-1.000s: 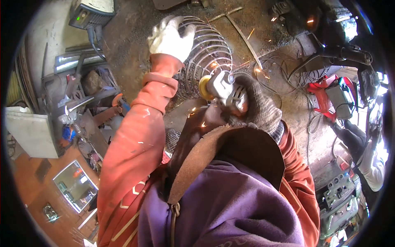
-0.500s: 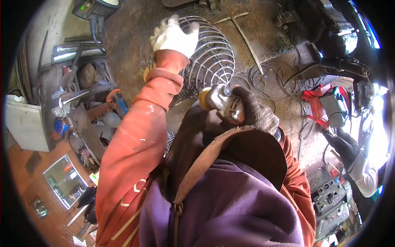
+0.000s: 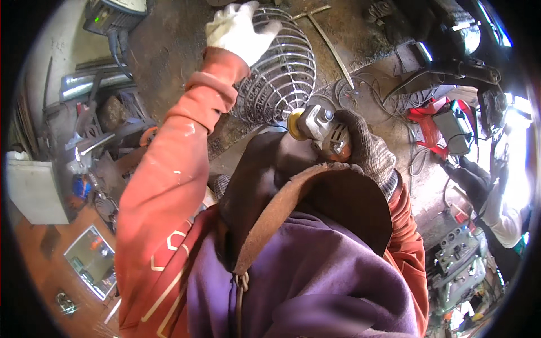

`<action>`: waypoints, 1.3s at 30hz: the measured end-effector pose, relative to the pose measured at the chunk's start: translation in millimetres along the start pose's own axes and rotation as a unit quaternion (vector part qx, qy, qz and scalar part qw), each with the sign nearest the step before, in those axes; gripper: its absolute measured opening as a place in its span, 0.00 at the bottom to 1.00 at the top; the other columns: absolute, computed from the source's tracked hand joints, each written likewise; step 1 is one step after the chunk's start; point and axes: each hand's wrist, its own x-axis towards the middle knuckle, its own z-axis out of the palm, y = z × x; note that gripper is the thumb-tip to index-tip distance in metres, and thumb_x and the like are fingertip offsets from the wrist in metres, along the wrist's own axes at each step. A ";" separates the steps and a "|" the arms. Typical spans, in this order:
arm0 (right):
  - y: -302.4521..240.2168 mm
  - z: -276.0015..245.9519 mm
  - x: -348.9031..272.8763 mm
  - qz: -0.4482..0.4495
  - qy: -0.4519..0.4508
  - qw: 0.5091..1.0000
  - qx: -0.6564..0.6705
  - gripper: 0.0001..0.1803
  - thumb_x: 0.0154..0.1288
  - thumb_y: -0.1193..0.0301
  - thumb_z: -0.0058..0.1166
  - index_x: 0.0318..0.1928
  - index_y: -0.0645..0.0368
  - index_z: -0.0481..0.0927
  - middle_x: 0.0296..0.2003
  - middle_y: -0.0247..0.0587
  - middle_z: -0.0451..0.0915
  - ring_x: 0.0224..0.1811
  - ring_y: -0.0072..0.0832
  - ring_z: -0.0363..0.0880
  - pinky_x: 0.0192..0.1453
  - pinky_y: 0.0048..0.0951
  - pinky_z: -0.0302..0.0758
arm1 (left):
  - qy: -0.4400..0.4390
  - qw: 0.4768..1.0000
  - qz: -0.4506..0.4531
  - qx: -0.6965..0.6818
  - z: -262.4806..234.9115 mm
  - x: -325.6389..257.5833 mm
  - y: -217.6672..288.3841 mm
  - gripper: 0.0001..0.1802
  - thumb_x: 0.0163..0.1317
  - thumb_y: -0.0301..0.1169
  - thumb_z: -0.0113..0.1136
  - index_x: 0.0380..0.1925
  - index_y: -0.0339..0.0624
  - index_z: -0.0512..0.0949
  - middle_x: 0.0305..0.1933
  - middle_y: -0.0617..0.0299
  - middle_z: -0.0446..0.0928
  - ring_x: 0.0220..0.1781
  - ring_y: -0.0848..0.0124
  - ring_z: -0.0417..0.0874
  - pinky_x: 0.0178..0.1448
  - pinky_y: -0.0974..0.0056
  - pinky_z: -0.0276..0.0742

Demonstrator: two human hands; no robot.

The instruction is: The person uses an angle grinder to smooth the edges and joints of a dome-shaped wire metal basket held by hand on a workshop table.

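The round wire cage (image 3: 276, 73) of bent steel rods lies on the gritty workshop floor (image 3: 169, 45) ahead of you, near the top of the view. Your left hand (image 3: 236, 28), in a pale work glove, rests on its upper left rim: the arm reaches well forward, orange sleeve stretched out, the fingers (image 3: 265, 31) spread and draped over the top rods rather than clenched.

Your right hand (image 3: 366, 149), in a dark knitted glove, is drawn in close to your chest, the fingers wrapped tight round the body of an angle grinder (image 3: 321, 128). Its yellowish disc (image 3: 296, 124) sits just beside the cage's lower edge; whether disc and wire touch, you cannot tell from here.

A thin T-shaped metal bar (image 3: 329, 45) lies on the floor right of the cage. Farther right sits a red machine (image 3: 439, 121) amid cables, and another person's sleeve (image 3: 468, 174) shows at the right edge.
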 end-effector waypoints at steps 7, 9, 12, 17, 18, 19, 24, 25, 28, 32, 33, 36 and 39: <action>-23.7 -15.3 27.1 -0.022 -0.038 0.994 -0.104 0.31 0.66 0.55 0.69 0.60 0.60 0.74 0.48 0.53 0.82 0.48 0.47 0.84 0.50 0.41 0.80 | -0.004 0.999 -0.030 0.025 -6.4 2.2 8.3 0.36 0.62 0.57 0.62 0.60 0.41 0.78 0.56 0.46 0.81 0.60 0.48 0.80 0.64 0.46 0.73; -29.9 -18.3 37.6 -0.085 -0.067 0.986 -0.125 0.35 0.62 0.59 0.72 0.64 0.61 0.71 0.50 0.53 0.83 0.49 0.44 0.85 0.51 0.41 0.81 | -0.002 0.999 -0.030 0.013 -3.8 1.7 7.1 0.35 0.62 0.57 0.62 0.59 0.41 0.79 0.55 0.46 0.81 0.59 0.49 0.80 0.63 0.46 0.74; -38.7 -21.8 45.7 -0.077 -0.110 0.983 -0.125 0.47 0.52 0.60 0.81 0.68 0.59 0.67 0.52 0.53 0.83 0.53 0.46 0.87 0.55 0.40 0.83 | -0.022 0.999 -0.044 -0.008 -15.3 4.0 11.1 0.34 0.62 0.56 0.63 0.57 0.40 0.79 0.54 0.45 0.81 0.58 0.50 0.80 0.61 0.46 0.74; -56.9 -24.3 54.1 -0.101 -0.117 0.968 -0.200 0.47 0.53 0.63 0.81 0.69 0.59 0.66 0.50 0.52 0.84 0.51 0.45 0.88 0.53 0.39 0.84 | 0.001 0.999 -0.053 0.002 -6.7 1.0 5.9 0.35 0.61 0.55 0.63 0.59 0.39 0.78 0.56 0.45 0.80 0.60 0.50 0.80 0.63 0.46 0.73; -65.3 -25.2 57.7 -0.101 -0.128 0.959 -0.233 0.47 0.54 0.63 0.81 0.69 0.59 0.66 0.50 0.53 0.84 0.50 0.44 0.88 0.53 0.39 0.84 | 0.002 0.998 -0.058 -0.002 -6.8 -0.6 4.1 0.35 0.61 0.54 0.63 0.59 0.39 0.78 0.56 0.45 0.80 0.60 0.50 0.80 0.63 0.46 0.73; -65.8 -25.6 57.3 -0.090 -0.133 0.959 -0.232 0.47 0.54 0.63 0.81 0.69 0.59 0.66 0.50 0.53 0.84 0.51 0.43 0.88 0.53 0.39 0.84 | 0.004 0.998 -0.058 -0.008 -7.1 -0.1 4.5 0.35 0.61 0.54 0.63 0.59 0.39 0.78 0.56 0.45 0.80 0.60 0.50 0.80 0.63 0.47 0.73; -23.0 -24.3 42.0 0.010 -0.163 0.983 -0.082 0.46 0.56 0.69 0.80 0.70 0.59 0.65 0.56 0.51 0.82 0.56 0.39 0.85 0.59 0.39 0.82 | -0.014 0.998 -0.061 -0.021 -10.6 1.3 6.7 0.33 0.61 0.53 0.64 0.57 0.39 0.80 0.55 0.46 0.80 0.59 0.50 0.80 0.63 0.47 0.73; -9.1 -20.9 34.6 0.039 -0.151 0.987 -0.040 0.46 0.55 0.71 0.80 0.70 0.60 0.65 0.57 0.50 0.80 0.58 0.38 0.83 0.61 0.38 0.81 | -0.009 0.998 -0.056 -0.024 -9.6 2.0 7.7 0.33 0.60 0.53 0.65 0.56 0.39 0.80 0.55 0.46 0.81 0.58 0.50 0.80 0.62 0.47 0.73; 25.2 -4.5 21.2 0.152 -0.105 0.975 0.127 0.49 0.52 0.76 0.81 0.71 0.62 0.64 0.60 0.48 0.78 0.61 0.34 0.80 0.64 0.36 0.79 | 0.005 0.998 -0.049 -0.043 -11.5 2.3 7.0 0.31 0.60 0.53 0.65 0.54 0.40 0.80 0.53 0.46 0.81 0.57 0.50 0.81 0.61 0.47 0.74; 72.4 8.2 26.0 -0.177 -0.135 0.967 0.123 0.49 0.53 0.79 0.78 0.73 0.59 0.63 0.61 0.47 0.76 0.61 0.34 0.79 0.66 0.38 0.78 | 0.009 0.998 -0.055 -0.013 -13.2 3.6 10.5 0.32 0.59 0.54 0.66 0.53 0.40 0.81 0.52 0.46 0.81 0.56 0.49 0.81 0.60 0.47 0.75; 80.1 13.7 23.1 -0.091 -0.130 0.973 0.169 0.49 0.53 0.79 0.78 0.73 0.58 0.63 0.61 0.47 0.76 0.61 0.34 0.79 0.67 0.39 0.78 | 0.012 0.999 -0.050 -0.010 -7.9 4.0 11.4 0.32 0.59 0.55 0.66 0.53 0.40 0.81 0.52 0.46 0.81 0.56 0.49 0.81 0.60 0.46 0.75; 90.9 35.3 21.9 0.174 -0.094 0.937 0.287 0.50 0.52 0.78 0.79 0.73 0.57 0.64 0.63 0.48 0.75 0.63 0.34 0.78 0.68 0.39 0.77 | 0.029 0.999 -0.038 0.011 -0.1 2.7 10.7 0.35 0.59 0.56 0.66 0.55 0.39 0.81 0.53 0.47 0.81 0.56 0.49 0.81 0.61 0.46 0.75; 74.4 48.4 4.7 0.069 -0.019 0.991 0.116 0.50 0.52 0.75 0.81 0.73 0.56 0.65 0.62 0.47 0.77 0.63 0.35 0.78 0.66 0.37 0.77 | 0.015 0.999 -0.043 0.028 1.7 3.4 11.5 0.37 0.59 0.57 0.65 0.59 0.40 0.80 0.55 0.48 0.81 0.58 0.49 0.81 0.63 0.46 0.75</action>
